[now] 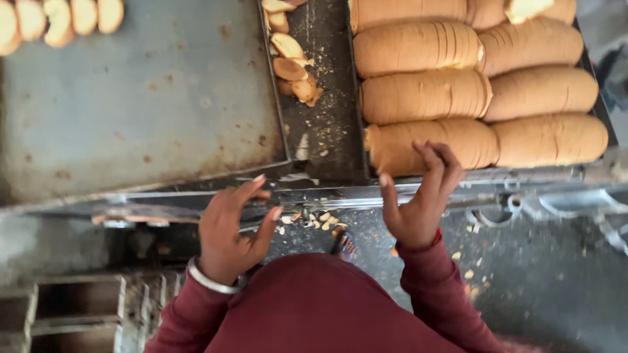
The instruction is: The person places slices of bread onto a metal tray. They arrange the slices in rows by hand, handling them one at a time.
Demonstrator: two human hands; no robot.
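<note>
1. Hands up in front of the body, both raised over the front edge of the metal work surface, and neither one grips anything.
2. Left hand [230, 230] sits low by the front lip of the large flat grey steel tray [140, 98], fingers loosely spread and curled, thumb apart, palm empty. A silver metal bangle [208, 280] rings the wrist above a maroon sleeve [196, 314].
3. Right hand [420, 199] is lifted with its fingers held together and pointing up, thumb standing apart, nothing pinched. Its fingertips overlap, in this view, the nearest of the pre-sliced golden-brown bread loaves [428, 145]; whether they touch it I cannot tell.
4. Those long rounded loaves lie on their sides in two columns, packed side by side in a dark metal tray [592, 65] on the right, each cut through into thin slices.
5. Between the two trays runs a dark crumb-strewn gap [327, 124], with a few loose pale oval rusk slices [288, 55] lying at its upper part.
6. Top left, a row of toasted oval rusk pieces [59, 18] stands on the grey tray's far corner.
7. Down below, scattered crumbs [314, 221] dot the dark floor between the hands.
</note>
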